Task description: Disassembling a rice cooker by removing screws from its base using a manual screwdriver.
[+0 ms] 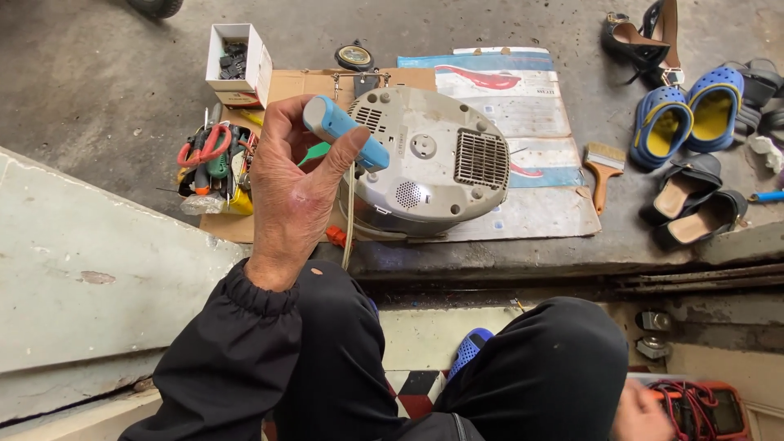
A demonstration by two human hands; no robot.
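**Blue-handled tool held up over an upturned appliance**

The left hand [290, 184] is raised, back of the hand to the camera, fingers curled and thumb pressed in, closed on a blue-handled tool [345, 132]. The handle's long axis runs from upper left, at the fingertips, down to the lower right past the thumb tip; whatever tip it has is hidden behind the hand. A pale cord [350, 216] hangs straight down just below the thumb.

Right of the fingers and partly behind the handle lies a grey round appliance [429, 163], underside up, its vent grille facing the camera, resting on flattened cardboard [539, 212]. Left of the knuckles sits a heap of hand tools [214, 167] with red-handled pliers; above it stands a small open white box [237, 61]. A paintbrush [604, 163] lies further right, with sandals and blue clogs [690, 114] beyond it.

The right hand [641, 416] shows only at the bottom edge, against a red meter [706, 408]; its grip cannot be told.

Below the wrist the cardboard ends at a concrete step edge, and the black-clad knees fill the near ground. Bare concrete floor lies open above the appliance.
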